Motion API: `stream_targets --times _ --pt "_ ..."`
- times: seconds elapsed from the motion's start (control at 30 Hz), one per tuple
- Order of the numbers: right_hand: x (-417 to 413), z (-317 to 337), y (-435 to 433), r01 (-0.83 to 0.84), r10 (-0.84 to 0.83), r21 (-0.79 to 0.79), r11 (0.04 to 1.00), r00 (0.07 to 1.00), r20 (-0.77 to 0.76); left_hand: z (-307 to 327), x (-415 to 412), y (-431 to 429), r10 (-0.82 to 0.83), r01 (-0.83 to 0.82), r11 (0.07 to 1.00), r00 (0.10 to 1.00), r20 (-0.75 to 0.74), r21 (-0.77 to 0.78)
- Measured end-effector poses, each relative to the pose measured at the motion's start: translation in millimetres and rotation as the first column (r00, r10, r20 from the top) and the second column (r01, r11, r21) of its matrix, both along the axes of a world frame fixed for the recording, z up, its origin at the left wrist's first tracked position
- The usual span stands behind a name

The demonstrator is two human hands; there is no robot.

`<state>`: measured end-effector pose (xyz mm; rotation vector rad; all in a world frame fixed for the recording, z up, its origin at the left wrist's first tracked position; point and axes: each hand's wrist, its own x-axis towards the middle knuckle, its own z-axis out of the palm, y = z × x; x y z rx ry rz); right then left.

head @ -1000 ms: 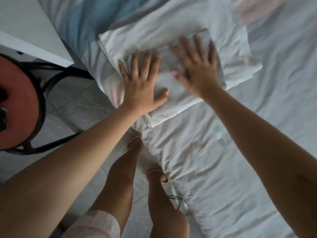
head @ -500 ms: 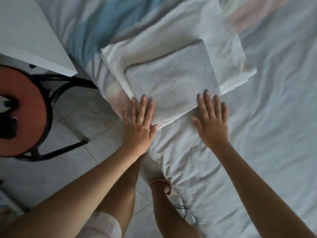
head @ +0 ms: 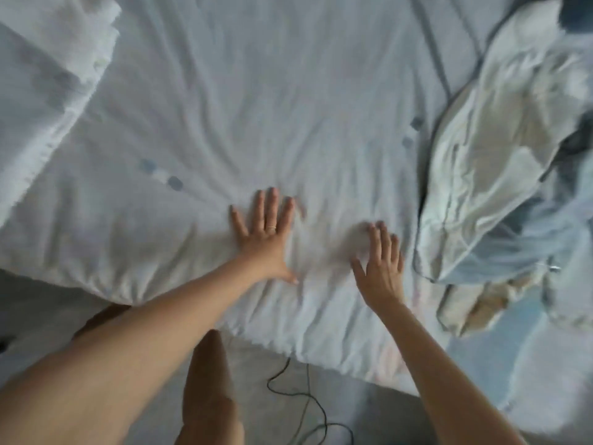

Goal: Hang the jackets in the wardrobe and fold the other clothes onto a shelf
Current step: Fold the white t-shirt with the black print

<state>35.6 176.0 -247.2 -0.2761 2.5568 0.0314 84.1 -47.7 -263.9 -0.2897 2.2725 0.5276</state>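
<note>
Hands spread flat on a bed fill the middle of the head view. The left hand (head: 266, 236) lies palm down on the pale, wrinkled bed sheet (head: 288, 107), its fingers straight and fanned wide and its thumb stretched out toward the near edge of the bed. A thin ring (head: 271, 227) shows on one finger. The right hand (head: 383, 268) is just beside it, also palm down, with straight fingers closer together and nothing held. Its fingertips are blurred, so it cannot be told whether they press the sheet or sit just above it. The hands do not touch, and a creased strip of sheet runs between them. To the right of the right hand, near it but apart, a crumpled pile of clothes (head: 497, 175) lies on the bed. It shows cream-white fabric bunched over light blue cloth, with a darker patch at the top right corner, and the blur hides what each garment is. In the top left corner, well apart from both hands, a folded stack (head: 48, 91) of white textured cloth rests on the sheet, cut off by the frame edge. Below the bed edge is the grey floor (head: 369, 406), where a black cable (head: 308, 396) lies in loose loops. A bare leg (head: 208, 396) stands close to the bed, between the two forearms.
</note>
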Motion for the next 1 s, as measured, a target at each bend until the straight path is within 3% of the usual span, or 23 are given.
stream_targets --times 0.1,0.2,0.27,0.37,0.43,0.53,0.57,0.6,0.7,0.77,0.8,0.83,0.87,0.9,0.93,1.0 --pt "-21.5 26.2 110.1 0.203 -0.184 0.104 0.974 0.969 -0.166 2.8 -63.4 87.1 -0.046 0.044 0.998 0.997 0.054 0.033" --pt "-46.3 38.5 156.4 0.442 -0.432 0.019 0.897 0.884 -0.178 0.6 -82.9 105.0 0.008 -0.003 0.998 0.996 0.089 -0.055" --pt "-58.3 39.5 169.9 0.476 -0.48 -0.061 0.877 0.863 -0.155 1.2 -81.5 110.4 0.03 -0.021 0.995 0.995 0.096 -0.093" --pt "-71.4 33.4 165.7 0.459 -0.483 -0.15 0.876 0.843 -0.239 0.6 -80.4 114.1 -0.011 0.024 0.994 0.994 0.112 -0.111" --pt "-76.8 30.4 143.1 0.606 -0.665 -0.289 0.741 0.722 -0.192 5.7 -84.7 115.4 -0.005 0.02 0.993 0.99 0.138 -0.112" --pt "-74.0 34.3 97.8 0.763 -0.859 -0.512 0.395 0.505 0.09 12.2 -84.6 114.2 -0.003 0.021 0.992 0.991 0.137 -0.127" --pt "-69.3 40.6 79.9 0.765 -0.849 -0.547 0.34 0.5 0.172 16.4 -84.8 111.8 -0.014 0.034 0.991 0.988 0.152 -0.127" --pt "-63.5 41.7 66.5 0.74 -0.805 -0.56 0.372 0.558 0.203 14.2 -87.5 112.9 -0.029 0.05 0.992 0.985 0.173 -0.115" --pt "-42.0 79.1 28.7 0.486 -0.484 -0.525 0.699 0.862 0.154 16.0 -82.1 104.9 0.001 0.006 0.998 0.995 0.103 -0.07" --pt "-31.6 103.4 18.8 0.363 -0.348 -0.524 0.771 0.928 0.131 21.3 -84.8 97.0 0.148 -0.148 0.988 0.989 -0.002 0.052" --pt "-19.6 115.4 14.2 0.333 -0.309 -0.538 0.774 0.941 0.137 30.2 -82.0 89.9 0.272 -0.266 0.943 0.962 -0.001 0.198" --pt "-6.7 124.0 10.5 0.293 -0.251 -0.544 0.786 0.956 0.152 39.2 -78.1 80.8 0.424 -0.418 0.814 0.902 0.078 0.403" --pt "5.8 127.4 6.6 0.243 -0.175 -0.554 0.796 0.969 0.174 51.4 -72.7 71.4 0.544 -0.575 0.575 0.8 0.253 0.582" --pt "19.6 131.8 -1.0 0.208 -0.1 -0.549 0.809 0.97 0.221 71.0 -60.8 61.6 0.536 -0.672 0.367 0.718 0.444 0.644" --pt "26.7 126.9 -4.8 0.174 -0.039 -0.546 0.819 0.968 0.249 84.5 -55.2 62.0 0.491 -0.71 0.26 0.681 0.543 0.655" --pt "58.5 127.3 -22.8 0.087 0.077 -0.592 0.801 0.966 0.247 100.1 -24.3 61.4 0.496 -0.689 0.316 0.706 0.506 0.652"
